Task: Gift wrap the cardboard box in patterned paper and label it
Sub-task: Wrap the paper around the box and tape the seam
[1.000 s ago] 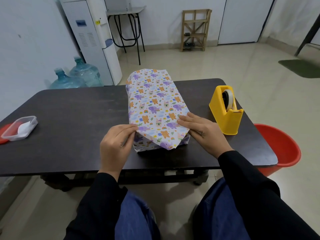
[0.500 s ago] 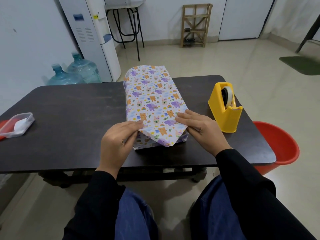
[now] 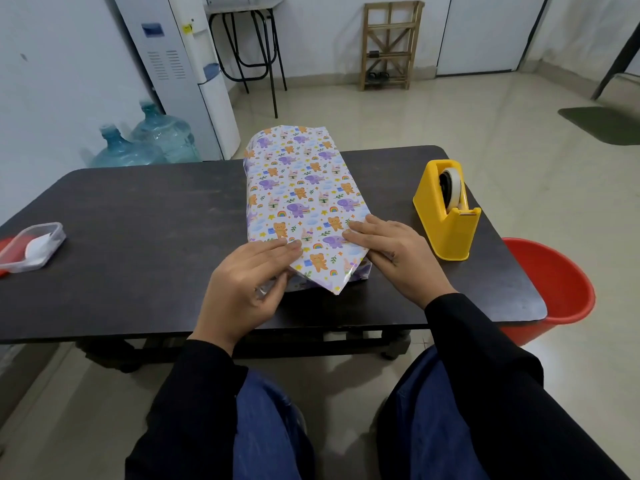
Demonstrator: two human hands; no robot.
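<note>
The left hand (image 3: 249,282) has slid inward, its fingers (image 3: 284,249) pinching the patterned paper (image 3: 301,188) at its left crease; the right hand (image 3: 391,251) presses flat. The near flap looks ready for the tape dispenser (image 3: 446,216).

Both our hands are out in front of us, fingertips turned toward each other.

Our left hand (image 3: 247,278) lies knuckles up, its fingers stretched out side by side and pointing right, with the thumb tucked beneath them. An edge of the patterned paper (image 3: 304,188) is pinched between thumb and fingers. Our right hand (image 3: 391,251) is flat and palm down, fingers straight and close together, pointing left and pressing on the paper. The two sets of fingertips are near but apart. Both forearms come in from below in black sleeves (image 3: 485,358), wrists bare, the right arm reaching farther forward than the left.
</note>
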